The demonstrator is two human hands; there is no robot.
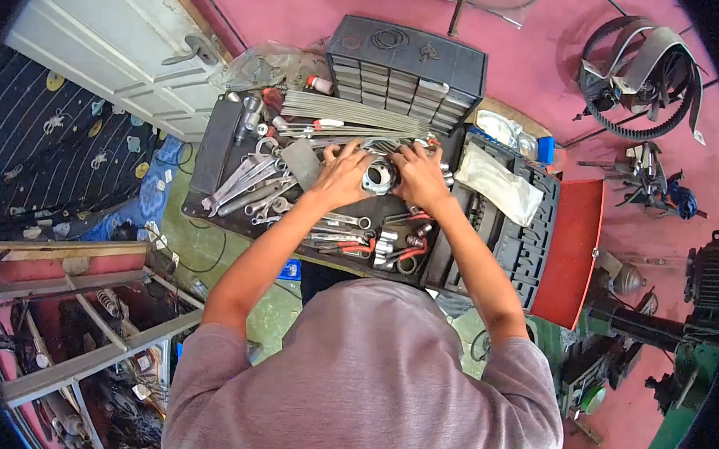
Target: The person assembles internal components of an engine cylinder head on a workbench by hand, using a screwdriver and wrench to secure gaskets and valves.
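A ring-shaped metal part point(366, 180) with a round central opening stands over the tool-covered bench, between my two hands. My left hand point(339, 175) holds its left side, fingers bent and thumb near the lower rim. On the opposite side my right hand point(420, 177) grips it with curled fingers; some fingertips are hidden. Just beyond the hands lie shiny wrenches point(379, 145), partly covered by the fingers. Beside my left hand is a flat grey plate point(301, 164). Nearer me are combination wrenches point(348, 220) and pliers with red handles point(412, 253).
Long wrenches point(248, 180) fan out at the left of the bench. A dark drawer cabinet point(409, 57) stands at the back, with thin metal rods point(347, 109) before it. An open red-lidded tool case point(569, 247) sits right, a plastic-wrapped packet point(500, 184) on it.
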